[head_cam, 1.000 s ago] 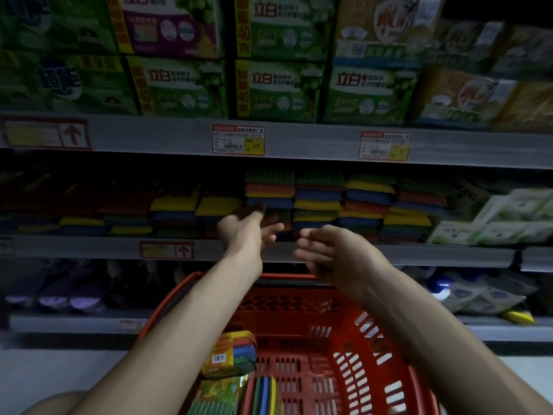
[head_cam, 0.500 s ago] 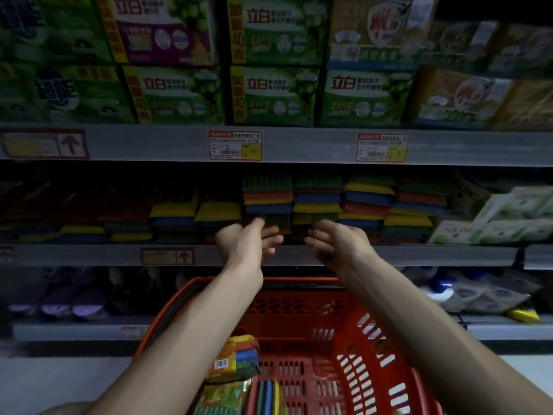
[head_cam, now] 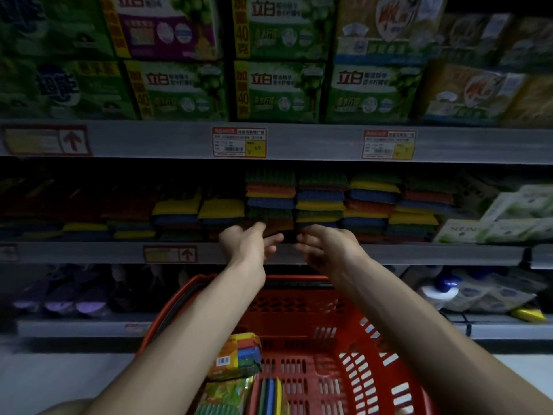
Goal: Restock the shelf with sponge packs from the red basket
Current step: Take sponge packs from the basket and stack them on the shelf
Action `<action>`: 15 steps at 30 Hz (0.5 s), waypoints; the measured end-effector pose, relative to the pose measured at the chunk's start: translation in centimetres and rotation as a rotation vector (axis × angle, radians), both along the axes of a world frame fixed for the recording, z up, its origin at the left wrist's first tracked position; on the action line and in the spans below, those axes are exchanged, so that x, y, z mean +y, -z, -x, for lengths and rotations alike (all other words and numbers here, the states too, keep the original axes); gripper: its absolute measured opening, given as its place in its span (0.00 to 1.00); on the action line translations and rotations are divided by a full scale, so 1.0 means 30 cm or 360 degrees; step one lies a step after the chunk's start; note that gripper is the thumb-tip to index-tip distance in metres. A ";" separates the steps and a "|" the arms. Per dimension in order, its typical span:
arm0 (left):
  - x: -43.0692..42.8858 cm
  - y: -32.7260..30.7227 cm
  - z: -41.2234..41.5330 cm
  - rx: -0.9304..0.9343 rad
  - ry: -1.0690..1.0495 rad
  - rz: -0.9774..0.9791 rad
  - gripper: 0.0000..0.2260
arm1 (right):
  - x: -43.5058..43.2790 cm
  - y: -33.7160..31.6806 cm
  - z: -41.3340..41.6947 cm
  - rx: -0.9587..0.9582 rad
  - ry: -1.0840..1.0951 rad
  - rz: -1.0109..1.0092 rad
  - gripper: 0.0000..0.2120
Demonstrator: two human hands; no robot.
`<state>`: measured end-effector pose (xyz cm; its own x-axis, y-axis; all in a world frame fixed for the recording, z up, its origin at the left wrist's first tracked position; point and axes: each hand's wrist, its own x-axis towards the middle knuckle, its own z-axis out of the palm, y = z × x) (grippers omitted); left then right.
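green boxes [head_cam: 278, 91], price tags [head_cam: 238, 142]

Red slotted plastic basket [head_cam: 299, 310]: smooth, hard, a slight sheen on its walls. Inside it, the multicoloured sponge pack in clear film [head_cam: 236, 357] looks glossy and slick. The long grey metal shelf edge [head_cam: 419, 253] reads matt and painted. Stacked colourful sponges [head_cam: 270, 193] show ridged, rough tops. Higher up sits a red-and-white paper price label [head_cam: 238, 142], flat and dull, under green printed detergent packs [head_cam: 278, 91] with a shiny finish.
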<state>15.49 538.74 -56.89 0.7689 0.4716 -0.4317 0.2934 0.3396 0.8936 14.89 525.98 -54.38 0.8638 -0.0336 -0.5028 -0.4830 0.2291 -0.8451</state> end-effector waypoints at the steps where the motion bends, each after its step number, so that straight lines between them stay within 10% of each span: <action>1: 0.007 0.006 -0.008 0.0013 0.0008 -0.0007 0.20 | -0.003 -0.001 -0.002 -0.0004 0.0009 0.0004 0.15; 15: 0.026 -0.009 -0.022 0.0091 0.0013 -0.0016 0.16 | -0.029 -0.027 -0.023 -0.0139 0.0210 -0.0030 0.15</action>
<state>16.15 539.52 -56.61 0.7469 0.4703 -0.4701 0.3467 0.3279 0.8788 15.59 525.10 -53.56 0.8928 -0.1412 -0.4277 -0.3726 0.3021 -0.8774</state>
